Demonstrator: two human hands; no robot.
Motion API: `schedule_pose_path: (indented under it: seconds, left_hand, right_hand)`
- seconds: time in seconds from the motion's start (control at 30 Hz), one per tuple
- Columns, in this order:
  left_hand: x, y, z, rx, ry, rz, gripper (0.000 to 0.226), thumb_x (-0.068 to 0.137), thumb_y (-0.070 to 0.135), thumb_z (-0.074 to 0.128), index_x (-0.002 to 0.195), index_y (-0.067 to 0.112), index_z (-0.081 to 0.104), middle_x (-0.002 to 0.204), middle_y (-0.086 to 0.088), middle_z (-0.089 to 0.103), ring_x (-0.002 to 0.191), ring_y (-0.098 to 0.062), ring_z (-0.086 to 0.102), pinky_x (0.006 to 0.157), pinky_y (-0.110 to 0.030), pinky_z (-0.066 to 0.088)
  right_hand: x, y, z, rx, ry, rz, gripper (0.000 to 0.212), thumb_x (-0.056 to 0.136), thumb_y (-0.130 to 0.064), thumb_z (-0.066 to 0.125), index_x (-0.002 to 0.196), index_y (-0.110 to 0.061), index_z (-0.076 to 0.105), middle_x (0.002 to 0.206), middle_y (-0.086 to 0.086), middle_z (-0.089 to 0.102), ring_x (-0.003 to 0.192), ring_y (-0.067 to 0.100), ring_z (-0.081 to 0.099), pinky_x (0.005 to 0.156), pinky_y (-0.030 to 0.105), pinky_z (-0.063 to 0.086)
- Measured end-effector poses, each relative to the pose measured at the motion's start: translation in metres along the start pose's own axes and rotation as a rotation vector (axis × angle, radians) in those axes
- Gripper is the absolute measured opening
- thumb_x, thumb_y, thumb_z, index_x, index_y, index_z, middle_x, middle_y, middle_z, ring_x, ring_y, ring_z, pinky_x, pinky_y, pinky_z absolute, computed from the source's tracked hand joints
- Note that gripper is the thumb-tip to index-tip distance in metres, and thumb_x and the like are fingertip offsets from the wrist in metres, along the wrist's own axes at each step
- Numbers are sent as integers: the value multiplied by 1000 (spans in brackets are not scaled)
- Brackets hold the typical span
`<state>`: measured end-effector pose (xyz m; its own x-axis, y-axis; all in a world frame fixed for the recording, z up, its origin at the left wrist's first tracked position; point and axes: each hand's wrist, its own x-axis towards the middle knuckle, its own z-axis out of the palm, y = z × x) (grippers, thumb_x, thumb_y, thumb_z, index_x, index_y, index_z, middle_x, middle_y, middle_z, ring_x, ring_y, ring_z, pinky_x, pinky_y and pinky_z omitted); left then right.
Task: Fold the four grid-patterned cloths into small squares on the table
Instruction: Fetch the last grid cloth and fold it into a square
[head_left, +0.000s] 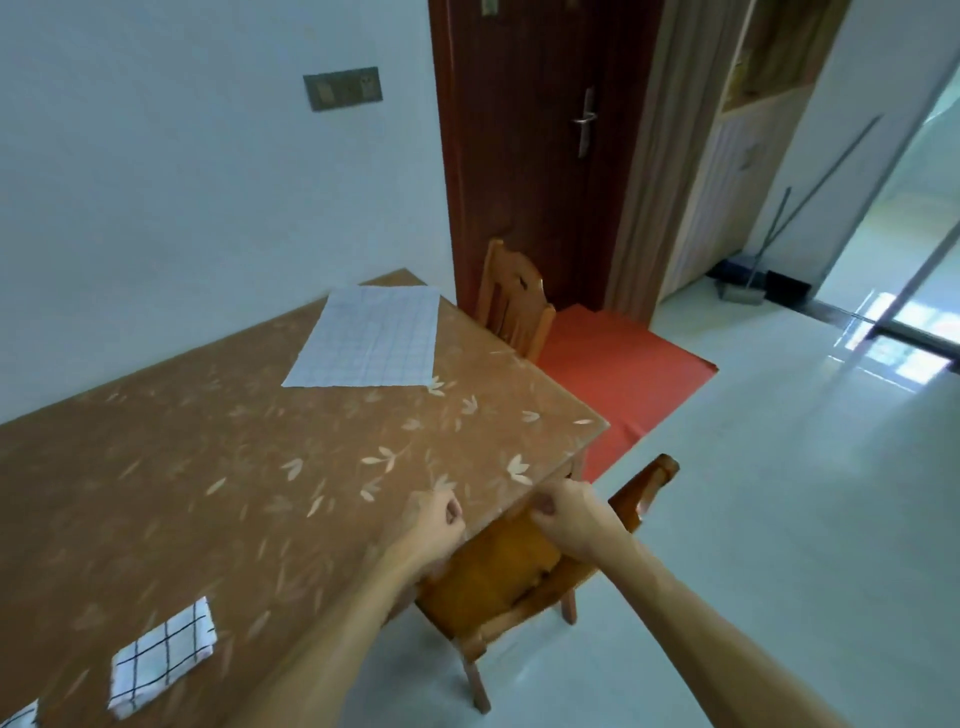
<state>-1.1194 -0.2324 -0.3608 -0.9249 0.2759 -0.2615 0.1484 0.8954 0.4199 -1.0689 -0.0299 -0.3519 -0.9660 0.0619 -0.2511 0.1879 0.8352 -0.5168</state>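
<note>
A white grid-patterned cloth (370, 340) lies spread flat at the far right end of the brown leaf-printed table (182, 467). A folded grid cloth (161, 657) with dark lines sits near the table's front left. The corner of another folded cloth (18, 716) shows at the bottom left edge. My left hand (436, 519) hovers over the table's near right edge with fingers curled and nothing in it. Just off the table's corner, above a chair, my right hand (563, 512) has its fingers curled too and holds nothing.
A wooden chair (498, 582) is tucked under the table's right edge below my hands. A second wooden chair (511, 301) stands at the far end by a dark red door (540, 156). A red mat (618, 364) covers the floor there. A dustpan and broom (743, 291) lean at the back right.
</note>
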Motion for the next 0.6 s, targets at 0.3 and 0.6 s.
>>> schedule_pose_path:
  seconds: [0.3, 0.6]
  left_hand:
    - [43, 132, 22, 62, -108, 175, 18, 94, 28, 57, 108, 25, 69, 109, 2, 71, 93, -16, 64, 72, -27, 46]
    - [136, 226, 57, 25, -142, 276, 22, 94, 21, 56, 109, 19, 71, 119, -2, 69, 102, -18, 65, 81, -26, 51]
  right_hand:
    - [-6, 83, -77, 87, 95, 120, 22, 90, -15, 56, 105, -16, 72, 99, 1, 74, 83, 16, 71, 76, 32, 63]
    - [50, 168, -142, 47, 138, 191, 32, 89, -16, 56, 117, -16, 72, 113, 3, 73, 101, 20, 68, 91, 34, 57]
